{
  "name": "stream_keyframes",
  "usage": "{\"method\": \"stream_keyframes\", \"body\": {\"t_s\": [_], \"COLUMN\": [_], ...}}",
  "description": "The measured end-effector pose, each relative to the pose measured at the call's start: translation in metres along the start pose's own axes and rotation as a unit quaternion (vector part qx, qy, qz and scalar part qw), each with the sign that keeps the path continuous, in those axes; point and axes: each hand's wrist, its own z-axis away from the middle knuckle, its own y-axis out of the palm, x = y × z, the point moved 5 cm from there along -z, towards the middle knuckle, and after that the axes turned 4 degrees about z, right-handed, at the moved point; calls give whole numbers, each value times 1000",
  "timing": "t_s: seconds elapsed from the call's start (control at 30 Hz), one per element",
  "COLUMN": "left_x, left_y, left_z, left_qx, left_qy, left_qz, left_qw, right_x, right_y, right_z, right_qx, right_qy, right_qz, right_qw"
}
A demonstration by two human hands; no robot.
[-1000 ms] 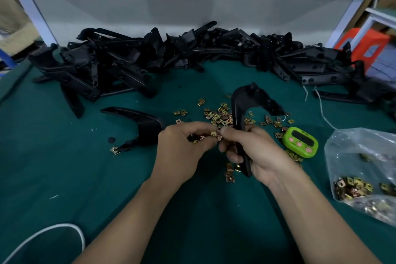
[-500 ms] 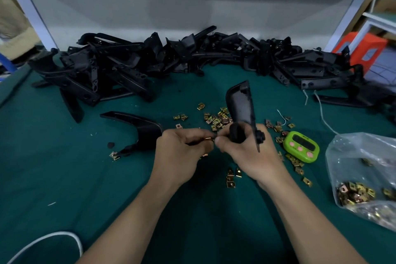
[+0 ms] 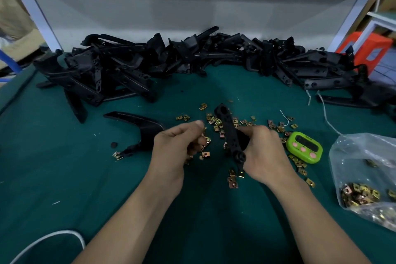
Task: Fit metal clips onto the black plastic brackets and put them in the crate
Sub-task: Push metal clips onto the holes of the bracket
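Black plastic, long and narrow with a row of holes, the bracket (image 3: 227,128) is held tilted above the dark green cloth table (image 3: 64,178). The right hand (image 3: 263,154) holds it, fingers wrapped round its near half, which they largely hide. The left hand (image 3: 177,150) has its fingers curled under. A small brass-coloured metal clip (image 3: 207,140) sits at its fingertips, but whether it is pinched or lies among the loose scattered clips (image 3: 214,122) cannot be told.

The far heap of black brackets (image 3: 128,66) is too tangled to count. At the right edge the clear plastic bag of clips (image 3: 364,156) is cut off.

Half a second ago both hands met at the bracket with fingertips together. Now they are apart, and the bracket has turned from its broad face to its narrow holed edge.
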Motion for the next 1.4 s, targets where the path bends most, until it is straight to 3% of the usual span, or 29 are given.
{"method": "stream_keyframes", "body": {"t_s": [0.13, 0.27, 0.83, 1.4], "left_x": [1, 0, -1, 0], "left_y": [5, 9, 10, 9], "left_z": [0, 2, 4, 6], "left_qx": [41, 69, 71, 20], "left_qy": [-13, -12, -22, -7], "left_qz": [37, 51, 22, -40], "left_qw": [998, 996, 997, 999], "right_x": [-3, -4, 4, 22], "right_y": [-11, -16, -17, -16], "right_z": [-1, -1, 2, 9], "right_qx": [-86, -132, -85, -102], "right_qy": [19, 43, 65, 53], "right_qz": [104, 140, 184, 281], "right_qw": [991, 980, 977, 953]}}
